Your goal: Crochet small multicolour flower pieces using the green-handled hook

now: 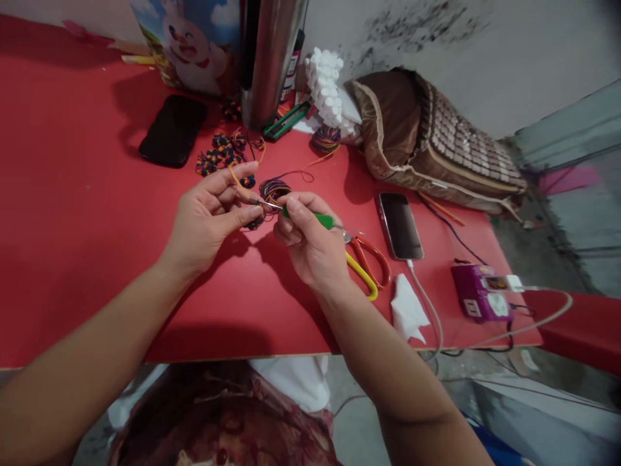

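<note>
Between thumb and fingers, my left hand (213,213) pinches a small dark piece of yarn work (254,222), and orange yarn (236,178) runs over its fingers. My right hand (313,239) is closed round the green handle (324,221) of a thin metal hook, whose shaft reaches the yarn at my left fingertips. Just behind the hands lies a coil of multicoloured yarn (274,189). Dark and orange knotted yarn pieces (223,154) sit beyond my left hand. Scissors with red and yellow handles (372,262) lie right of my right hand.
On the red table (87,259) are a black case (173,131), a metal cylinder (272,65), a green cutter (287,122) and a yarn ball (326,138). Rightward are a brown bag (436,139), a plugged-in phone (400,226), white tissue (408,309) and a purple power box (478,291) with cables.
</note>
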Tool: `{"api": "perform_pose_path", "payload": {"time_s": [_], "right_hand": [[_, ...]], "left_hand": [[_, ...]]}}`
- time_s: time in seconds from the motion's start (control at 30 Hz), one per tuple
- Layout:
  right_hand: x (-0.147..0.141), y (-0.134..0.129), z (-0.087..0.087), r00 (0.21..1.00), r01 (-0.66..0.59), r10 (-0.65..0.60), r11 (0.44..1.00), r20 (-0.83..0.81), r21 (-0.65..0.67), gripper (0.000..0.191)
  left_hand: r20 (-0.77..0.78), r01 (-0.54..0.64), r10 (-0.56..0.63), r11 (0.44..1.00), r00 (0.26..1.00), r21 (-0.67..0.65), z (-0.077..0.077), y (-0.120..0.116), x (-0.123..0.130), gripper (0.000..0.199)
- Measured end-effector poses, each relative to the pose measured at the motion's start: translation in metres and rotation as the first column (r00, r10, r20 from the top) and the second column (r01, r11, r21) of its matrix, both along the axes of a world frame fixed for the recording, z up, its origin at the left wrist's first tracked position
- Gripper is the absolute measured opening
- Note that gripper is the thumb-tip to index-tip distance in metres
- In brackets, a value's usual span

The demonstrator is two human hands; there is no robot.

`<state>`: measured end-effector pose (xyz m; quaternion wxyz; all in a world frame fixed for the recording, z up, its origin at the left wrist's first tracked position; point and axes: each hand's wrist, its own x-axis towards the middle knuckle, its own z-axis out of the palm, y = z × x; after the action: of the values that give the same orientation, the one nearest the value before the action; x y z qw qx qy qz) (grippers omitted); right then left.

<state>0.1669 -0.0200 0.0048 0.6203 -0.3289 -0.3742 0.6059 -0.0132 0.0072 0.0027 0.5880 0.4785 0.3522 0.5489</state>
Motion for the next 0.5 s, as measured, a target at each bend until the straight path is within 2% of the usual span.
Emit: {"api": "perform_pose_path", "payload": {"time_s": [0.17,0.27,0.5], "right_hand": [[-0.002,-0.006,-0.003,0.961,0.143,-0.183,0.971,0.209,0.191,0.022],[-0.002,-0.009,-0.003,0.938,0.127,-0.217,0.941,0.272,0.313,0.015],[-0.001,-0.005,-0.014,0.918,0.192,-0.293,0.917,0.266,0.349,0.016]], "left_hand": [[-0.104,-0.039,0.045,0.998,0.994,0.055,0.006,-0.006,0.0,0.064],[-0.122,-0.006,0.016,0.997,0.992,0.076,0.008,-0.008,0.001,0.07],[-0.009,0.035,-0.034,0.997,0.999,0.074,0.011,-0.01,0.003,0.081]]}}
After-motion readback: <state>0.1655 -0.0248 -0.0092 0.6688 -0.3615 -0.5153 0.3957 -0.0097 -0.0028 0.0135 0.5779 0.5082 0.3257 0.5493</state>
